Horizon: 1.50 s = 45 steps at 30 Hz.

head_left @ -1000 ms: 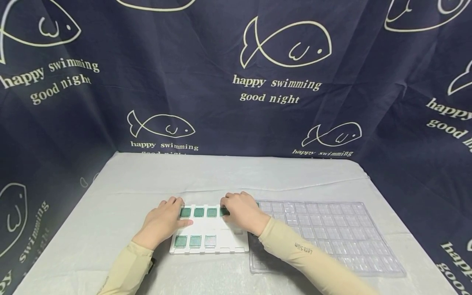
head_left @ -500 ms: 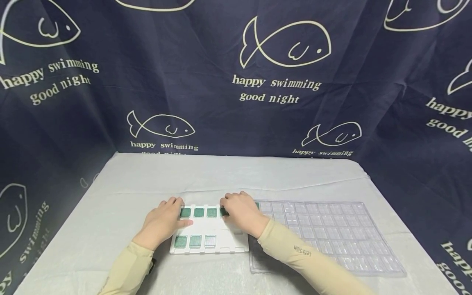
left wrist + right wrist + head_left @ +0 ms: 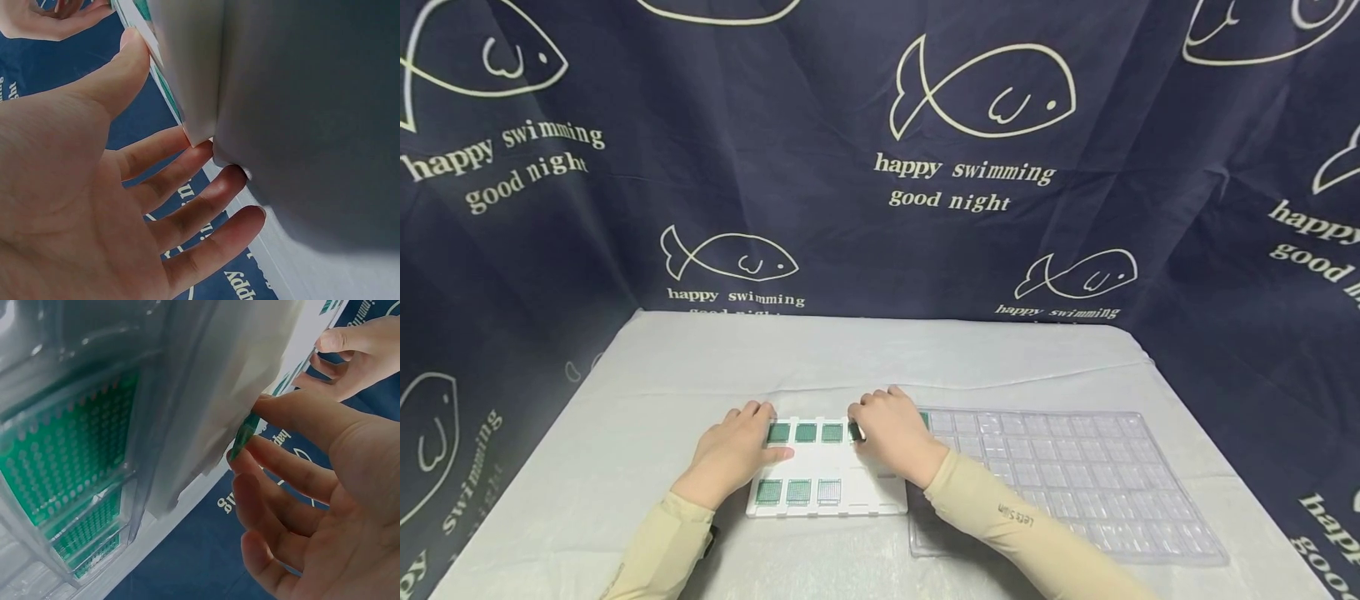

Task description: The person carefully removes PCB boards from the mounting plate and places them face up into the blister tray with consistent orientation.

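Observation:
A white slotted tray (image 3: pixel 831 458) lies on the table, with green perforated circuit boards (image 3: pixel 806 432) in its far row and more in its near row. My left hand (image 3: pixel 726 454) grips the tray's left edge, thumb on top and fingertips at the far corner. At the fourth far-row slot, my right hand (image 3: pixel 895 435) pinches a small green circuit board (image 3: pixel 244 434) between thumb and fingers; in the right wrist view it looks tilted. Most of that slot is hidden behind the hand. The left wrist view shows the left thumb and fingers straddling the tray's corner.
To the right is a clear plastic compartment tray (image 3: pixel 1067 475), close beside the white one. Green boards (image 3: pixel 72 450) sit in some of its compartments, partly behind my right arm. A pale cloth covers the table (image 3: pixel 820 354); a dark fish-print curtain (image 3: pixel 842 167) hangs behind.
Less of the green board shows beside the right fingertips, and the right hand has shifted slightly. The left hand stays on the tray.

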Each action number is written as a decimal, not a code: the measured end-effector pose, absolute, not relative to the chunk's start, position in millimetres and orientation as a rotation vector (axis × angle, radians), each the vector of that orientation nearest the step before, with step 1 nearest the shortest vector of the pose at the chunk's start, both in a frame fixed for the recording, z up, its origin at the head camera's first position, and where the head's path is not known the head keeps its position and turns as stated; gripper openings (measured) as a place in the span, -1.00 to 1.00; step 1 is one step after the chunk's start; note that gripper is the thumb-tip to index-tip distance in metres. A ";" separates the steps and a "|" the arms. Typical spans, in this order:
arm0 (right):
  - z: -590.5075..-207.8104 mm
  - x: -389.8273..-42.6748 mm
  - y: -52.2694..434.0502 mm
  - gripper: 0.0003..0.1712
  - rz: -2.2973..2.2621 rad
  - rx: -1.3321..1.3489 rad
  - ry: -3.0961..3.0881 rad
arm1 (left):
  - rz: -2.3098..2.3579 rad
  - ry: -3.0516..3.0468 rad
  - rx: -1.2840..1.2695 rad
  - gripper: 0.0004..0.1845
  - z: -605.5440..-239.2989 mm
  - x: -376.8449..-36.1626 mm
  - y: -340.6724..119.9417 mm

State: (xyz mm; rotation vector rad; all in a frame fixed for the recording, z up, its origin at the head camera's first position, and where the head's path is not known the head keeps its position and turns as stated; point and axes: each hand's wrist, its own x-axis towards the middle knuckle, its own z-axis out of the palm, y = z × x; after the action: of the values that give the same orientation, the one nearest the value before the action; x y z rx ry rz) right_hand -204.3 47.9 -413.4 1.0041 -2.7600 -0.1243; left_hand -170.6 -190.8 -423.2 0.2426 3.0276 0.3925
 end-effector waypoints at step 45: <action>-408.5 -202.4 56.3 -0.64 0.097 0.981 -2.873 | 0.397 3.033 0.258 -0.42 -421.5 -170.5 -190.7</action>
State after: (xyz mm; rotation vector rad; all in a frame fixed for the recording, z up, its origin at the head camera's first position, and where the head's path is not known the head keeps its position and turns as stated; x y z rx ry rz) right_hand -202.4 56.3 -408.5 0.9812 -2.8730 0.0968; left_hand -170.5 -190.7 -421.5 0.2580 3.0325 0.3966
